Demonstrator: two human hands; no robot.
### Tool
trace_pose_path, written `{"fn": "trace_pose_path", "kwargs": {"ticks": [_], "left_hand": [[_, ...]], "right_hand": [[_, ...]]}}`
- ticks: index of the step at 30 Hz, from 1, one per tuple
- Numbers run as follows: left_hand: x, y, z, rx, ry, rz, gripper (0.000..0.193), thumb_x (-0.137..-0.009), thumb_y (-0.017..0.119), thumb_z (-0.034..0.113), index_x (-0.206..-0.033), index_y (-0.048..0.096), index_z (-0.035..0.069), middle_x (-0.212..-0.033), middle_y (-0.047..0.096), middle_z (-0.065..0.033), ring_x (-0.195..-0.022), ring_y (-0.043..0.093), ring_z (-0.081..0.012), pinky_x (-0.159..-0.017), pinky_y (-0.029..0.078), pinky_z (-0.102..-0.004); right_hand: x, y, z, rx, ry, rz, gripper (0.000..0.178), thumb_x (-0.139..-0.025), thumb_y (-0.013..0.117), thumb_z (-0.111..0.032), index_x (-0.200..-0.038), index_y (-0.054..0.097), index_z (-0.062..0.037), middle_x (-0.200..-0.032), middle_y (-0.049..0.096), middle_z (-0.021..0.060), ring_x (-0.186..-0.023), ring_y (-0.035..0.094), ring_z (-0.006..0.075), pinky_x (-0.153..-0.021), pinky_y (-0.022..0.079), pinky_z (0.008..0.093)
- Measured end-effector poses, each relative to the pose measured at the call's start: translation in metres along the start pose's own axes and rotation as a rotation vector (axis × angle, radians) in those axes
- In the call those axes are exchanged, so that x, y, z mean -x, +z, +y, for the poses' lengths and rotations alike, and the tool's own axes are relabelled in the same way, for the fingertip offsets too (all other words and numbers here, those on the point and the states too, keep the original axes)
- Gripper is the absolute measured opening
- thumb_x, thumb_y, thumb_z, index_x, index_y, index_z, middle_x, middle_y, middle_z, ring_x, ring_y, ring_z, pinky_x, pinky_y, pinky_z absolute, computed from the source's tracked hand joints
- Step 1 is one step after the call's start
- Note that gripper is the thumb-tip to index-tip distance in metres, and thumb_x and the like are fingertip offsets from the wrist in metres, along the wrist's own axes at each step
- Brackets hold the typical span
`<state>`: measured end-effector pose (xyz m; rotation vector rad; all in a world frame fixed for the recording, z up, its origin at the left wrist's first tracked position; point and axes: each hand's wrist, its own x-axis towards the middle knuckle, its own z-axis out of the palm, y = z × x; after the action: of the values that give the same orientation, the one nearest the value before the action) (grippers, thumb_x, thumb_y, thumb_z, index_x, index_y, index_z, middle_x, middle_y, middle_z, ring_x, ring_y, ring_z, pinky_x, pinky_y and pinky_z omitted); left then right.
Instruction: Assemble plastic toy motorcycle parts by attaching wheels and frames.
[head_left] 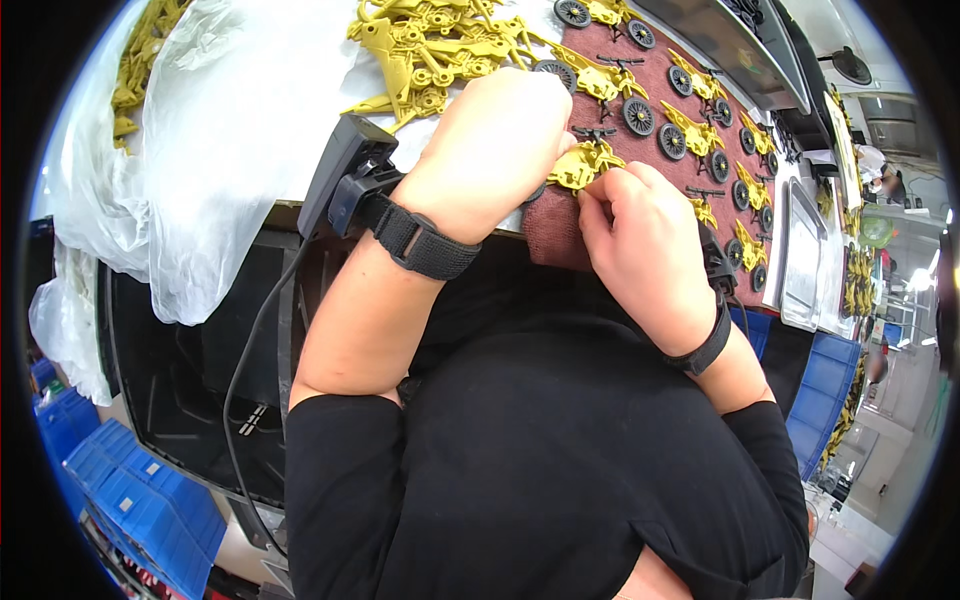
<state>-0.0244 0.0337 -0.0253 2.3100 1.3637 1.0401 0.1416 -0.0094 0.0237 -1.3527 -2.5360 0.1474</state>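
My left hand (495,150) and my right hand (640,240) meet at the near edge of a dark red cloth (650,150) and both grip one yellow plastic toy motorcycle body (583,165). The left hand covers its left end, where a black wheel edge barely shows. The fingertips of my right hand pinch its right end. Each wrist wears a black strap, and a black device with a cable (345,175) sits on the left one.
Several finished yellow motorcycles with black wheels (690,130) lie in rows on the cloth. A pile of bare yellow parts (430,45) rests on clear plastic sheeting (220,120). Blue crates (130,490) stand low on the left, another blue crate (825,380) on the right.
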Motion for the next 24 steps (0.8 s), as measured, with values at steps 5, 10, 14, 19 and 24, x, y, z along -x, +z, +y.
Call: {"fn": "trace_pose_path", "kwargs": {"ticks": [5,10,14,19,24], "left_hand": [[0.000,0.001,0.006,-0.043,0.020,0.054,0.018,-0.076,0.067,0.020,-0.075,0.063,0.002,-0.069,0.059,-0.0144,-0.073,0.059,-0.0314,-0.069,0.046,-0.0403],[0.000,0.003,0.003,-0.062,0.001,0.058,0.017,-0.076,0.067,0.019,-0.074,0.063,0.002,-0.070,0.059,-0.0146,-0.072,0.059,-0.0314,-0.068,0.046,-0.0401],[0.000,0.005,-0.006,0.036,0.012,0.080,0.018,-0.075,0.067,0.020,-0.074,0.064,0.002,-0.069,0.060,-0.0152,-0.071,0.059,-0.0317,-0.067,0.046,-0.0402],[0.002,0.004,-0.004,0.034,-0.015,0.043,0.019,-0.075,0.068,0.021,-0.075,0.065,0.002,-0.070,0.061,-0.0153,-0.072,0.059,-0.0318,-0.067,0.046,-0.0405],[0.002,0.002,0.002,-0.032,-0.009,0.057,0.019,-0.076,0.067,0.021,-0.075,0.065,0.003,-0.070,0.061,-0.0153,-0.073,0.060,-0.0320,-0.068,0.046,-0.0405]], "right_hand": [[-0.002,0.008,-0.004,0.056,-0.008,-0.003,0.011,-0.080,0.056,-0.007,-0.074,0.052,0.0019,-0.071,0.054,0.0195,-0.063,0.057,0.0350,-0.061,0.048,0.0416],[-0.001,0.008,-0.001,0.014,0.056,0.027,0.011,-0.081,0.057,-0.008,-0.076,0.055,0.0018,-0.070,0.056,0.0180,-0.067,0.059,0.0335,-0.064,0.048,0.0410],[0.005,-0.008,-0.006,-0.064,0.105,-0.025,0.010,-0.081,0.060,-0.009,-0.079,0.058,0.0011,-0.072,0.058,0.0160,-0.070,0.059,0.0320,-0.066,0.047,0.0406],[0.005,-0.010,-0.009,-0.051,0.091,-0.008,0.010,-0.081,0.060,-0.009,-0.079,0.060,0.0005,-0.073,0.059,0.0159,-0.071,0.059,0.0317,-0.067,0.047,0.0402],[-0.001,-0.002,-0.010,0.014,0.073,-0.026,0.012,-0.081,0.056,-0.008,-0.075,0.056,0.0015,-0.069,0.057,0.0176,-0.067,0.058,0.0325,-0.064,0.047,0.0410]]}}
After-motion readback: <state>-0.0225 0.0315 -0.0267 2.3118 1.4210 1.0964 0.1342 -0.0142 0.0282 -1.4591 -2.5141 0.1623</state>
